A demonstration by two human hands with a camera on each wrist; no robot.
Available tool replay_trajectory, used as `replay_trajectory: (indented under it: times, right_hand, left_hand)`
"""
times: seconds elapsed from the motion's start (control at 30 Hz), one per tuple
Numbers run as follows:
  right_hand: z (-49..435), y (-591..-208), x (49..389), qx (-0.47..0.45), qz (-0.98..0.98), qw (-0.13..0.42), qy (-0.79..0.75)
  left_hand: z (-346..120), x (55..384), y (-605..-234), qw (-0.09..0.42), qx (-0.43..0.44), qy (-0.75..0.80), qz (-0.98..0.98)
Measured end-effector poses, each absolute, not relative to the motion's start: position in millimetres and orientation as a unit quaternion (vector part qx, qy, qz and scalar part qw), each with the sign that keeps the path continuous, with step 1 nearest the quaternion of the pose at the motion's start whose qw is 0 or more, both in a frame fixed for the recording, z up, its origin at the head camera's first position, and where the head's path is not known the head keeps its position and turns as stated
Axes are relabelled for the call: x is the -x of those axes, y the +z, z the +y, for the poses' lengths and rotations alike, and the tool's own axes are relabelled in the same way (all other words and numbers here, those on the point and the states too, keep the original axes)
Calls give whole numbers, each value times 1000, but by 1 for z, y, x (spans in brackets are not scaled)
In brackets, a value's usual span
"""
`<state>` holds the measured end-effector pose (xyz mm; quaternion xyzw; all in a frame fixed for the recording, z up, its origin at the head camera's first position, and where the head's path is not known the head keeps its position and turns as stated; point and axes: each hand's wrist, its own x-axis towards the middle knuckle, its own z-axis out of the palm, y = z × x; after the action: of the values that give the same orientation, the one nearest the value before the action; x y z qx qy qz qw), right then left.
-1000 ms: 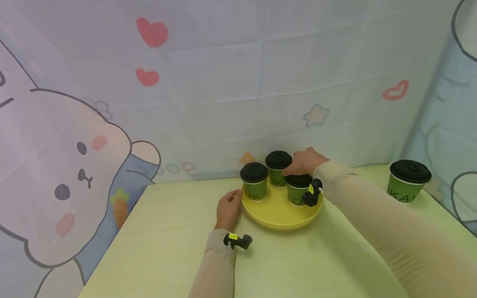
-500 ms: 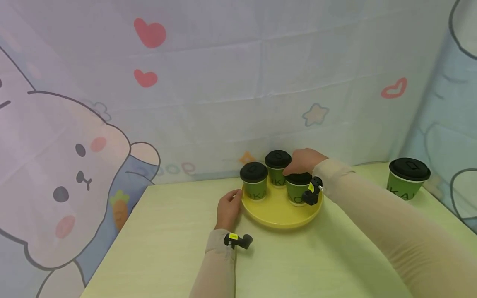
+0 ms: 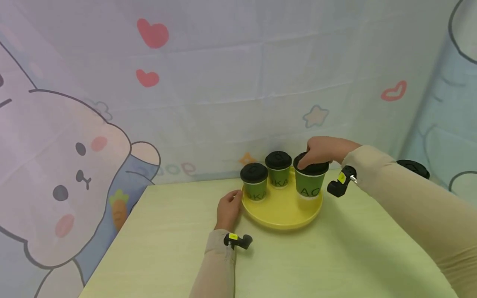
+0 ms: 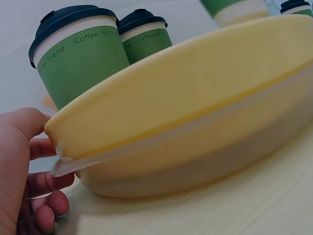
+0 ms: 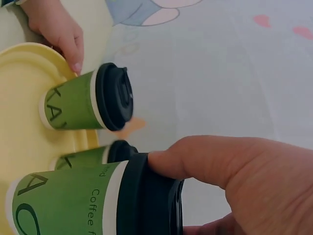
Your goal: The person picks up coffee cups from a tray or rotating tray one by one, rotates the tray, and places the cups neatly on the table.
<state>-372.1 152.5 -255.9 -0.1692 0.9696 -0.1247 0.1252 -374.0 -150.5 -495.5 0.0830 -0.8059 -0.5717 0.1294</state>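
My right hand (image 3: pixel 328 150) grips a green paper coffee cup (image 3: pixel 309 185) by its black lid, thumb on the lid's near side. The cup is raised above the right part of a round yellow tray (image 3: pixel 281 217); in the left wrist view its base shows over the rim. Two like cups stand upright on the tray, a left cup (image 3: pixel 255 188) and a rear cup (image 3: pixel 278 176). My left hand (image 3: pixel 228 210) holds the tray's left edge. In the left wrist view its thumb is at the rim and its fingers (image 4: pixel 49 182) curl against the side below.
Another lidded cup (image 3: pixel 414 168) stands at the table's right side, mostly hidden behind my right sleeve. A printed cloth (image 3: pixel 208 116) hangs behind the table (image 3: pixel 179 240). Each wrist wears a small black camera.
My right hand has lifted the cup off the tray and moved it up and rightward. My right arm now covers much of the far cup. The left hand stays at the tray's edge.
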Motion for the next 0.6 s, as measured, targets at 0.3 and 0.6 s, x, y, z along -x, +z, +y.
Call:
replay_trajectory:
  times: [0.3, 0.6]
  right_hand:
    - [213, -228, 360, 191, 973, 95, -88]
    - [290, -227, 338, 226, 964, 118, -79]
  left_hand:
    - [-153, 377, -495, 137, -79, -563, -811]
    - [-151, 377, -498, 135, -82, -559, -814]
